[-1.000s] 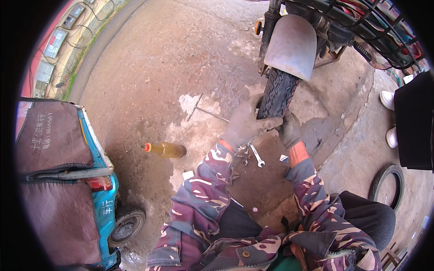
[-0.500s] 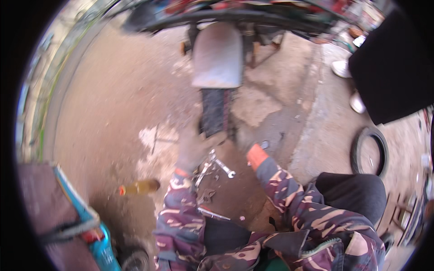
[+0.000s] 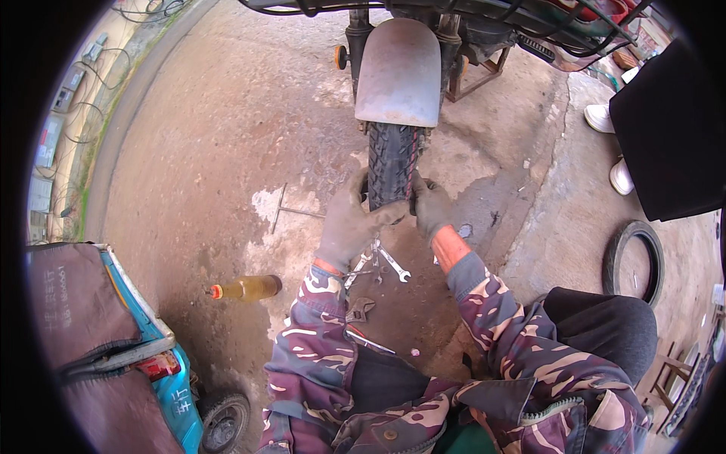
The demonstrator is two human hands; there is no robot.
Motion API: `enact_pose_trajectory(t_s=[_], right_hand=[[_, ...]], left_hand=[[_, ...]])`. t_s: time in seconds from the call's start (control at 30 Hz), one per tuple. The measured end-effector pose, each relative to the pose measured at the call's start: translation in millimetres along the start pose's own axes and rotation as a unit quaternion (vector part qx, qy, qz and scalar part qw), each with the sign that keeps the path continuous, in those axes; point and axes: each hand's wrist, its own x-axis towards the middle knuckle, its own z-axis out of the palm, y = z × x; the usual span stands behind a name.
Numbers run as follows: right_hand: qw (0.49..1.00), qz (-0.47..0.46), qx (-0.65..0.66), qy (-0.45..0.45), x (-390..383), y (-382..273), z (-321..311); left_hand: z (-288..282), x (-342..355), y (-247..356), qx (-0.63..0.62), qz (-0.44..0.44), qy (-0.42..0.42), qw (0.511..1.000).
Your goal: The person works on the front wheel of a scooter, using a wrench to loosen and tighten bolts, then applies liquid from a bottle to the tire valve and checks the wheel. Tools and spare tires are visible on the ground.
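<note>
Both my hands, in grey work gloves, grip the knobbly black tire [image 3: 391, 163] of a wheel standing under a whitish mudguard [image 3: 398, 72]. My left hand [image 3: 349, 219] is at the tire's left side, its thumb laid across the near tread and its other fingers partly hidden. On the right side, my right hand [image 3: 431, 206] is closed around the tire's edge. Open-ended wrenches [image 3: 394, 262] lie on the ground just below the wheel. Closer to me are an adjustable wrench [image 3: 361, 309] and a slim tool with a red part [image 3: 370, 340].
Left of my arms lies a yellowish bottle [image 3: 249, 287]; a T-shaped metal bar [image 3: 281, 208] is beyond it. A blue cart with brown covers [image 3: 91, 303] stands at lower left. At right are a loose tire [image 3: 609, 261] and a person's white shoes [image 3: 622, 178]. A black rack [image 3: 318, 10] overhangs the wheel.
The view has shifted, so the wheel and mudguard appear farther right and higher. The earlier blur is gone. Both hands stay at the tire.
</note>
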Motion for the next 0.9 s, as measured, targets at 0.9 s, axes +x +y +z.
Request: enact_pose_trajectory(t_s=[0.9], right_hand=[[0.999,0.03,0.014,-0.027,-1.6,-6.9,1.2]], left_hand=[[-4.7,0.3,2.3,0.043,-0.014,0.0,0.999]])
